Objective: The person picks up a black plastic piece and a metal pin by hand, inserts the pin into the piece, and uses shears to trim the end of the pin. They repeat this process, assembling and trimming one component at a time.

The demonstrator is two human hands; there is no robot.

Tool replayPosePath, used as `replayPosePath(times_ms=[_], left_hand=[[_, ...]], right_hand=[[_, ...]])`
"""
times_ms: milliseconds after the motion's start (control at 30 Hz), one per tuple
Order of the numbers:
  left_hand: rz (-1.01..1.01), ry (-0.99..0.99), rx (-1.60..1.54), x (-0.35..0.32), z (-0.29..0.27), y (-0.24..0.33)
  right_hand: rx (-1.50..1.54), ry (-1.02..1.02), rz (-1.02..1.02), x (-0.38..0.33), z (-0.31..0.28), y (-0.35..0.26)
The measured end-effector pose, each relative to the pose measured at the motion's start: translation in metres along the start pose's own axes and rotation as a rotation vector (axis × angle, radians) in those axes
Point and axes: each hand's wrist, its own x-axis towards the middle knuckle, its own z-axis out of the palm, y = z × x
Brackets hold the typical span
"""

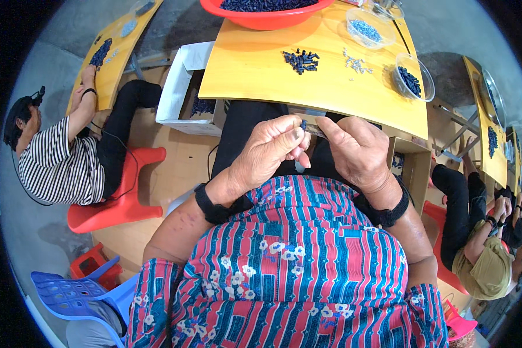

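Note:
Over my lap, just off the table's near edge, both hands meet at chest height. My left hand [268,146] pinches a small black cylindrical piece [303,124] between thumb and forefinger. The fingers of my right hand [356,148] are closed around a thin, dark flat tool [314,129], whose end points at the black piece; its exact kind is hidden by the fingers. On the yellow table [246,66] ahead lie a loose pile of black pieces [301,61] and, to its right, a scatter of small clear pieces [356,62].
A red basin [267,20] of black parts stands at the far edge. Clear plastic bowls hold bluish bits [365,31] and black pieces [409,82]. A white box [178,87] and a cardboard box [413,159] flank my legs. People [61,148] sit at neighbouring tables on both sides.

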Motion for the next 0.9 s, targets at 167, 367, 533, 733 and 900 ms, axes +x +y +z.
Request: replayPosePath(times_ms=[167, 367, 533, 733, 900], left_hand=[[0.057, -0.057, -0.113, -0.002, 0.006, 0.005], [0.047, -0.085, -0.281, -0.006, 0.013, 0.016], [-0.007, -0.190, -0.463, -0.001, 0.001, 0.014], [-0.022, 0.061, -0.185, -0.001, -0.003, 0.008], [0.024, 0.028, -0.218, 0.002, -0.008, 0.007]], right_hand=[[0.064, 0.047, -0.043, 0.002, 0.001, 0.005], [0.163, 0.108, -0.103, 0.010, 0.008, 0.010], [0.208, 0.127, -0.129, 0.015, 0.012, 0.012], [0.069, -0.016, 0.019, 0.007, 0.009, -0.004], [0.179, -0.084, 0.248, -0.008, 0.009, -0.004]])
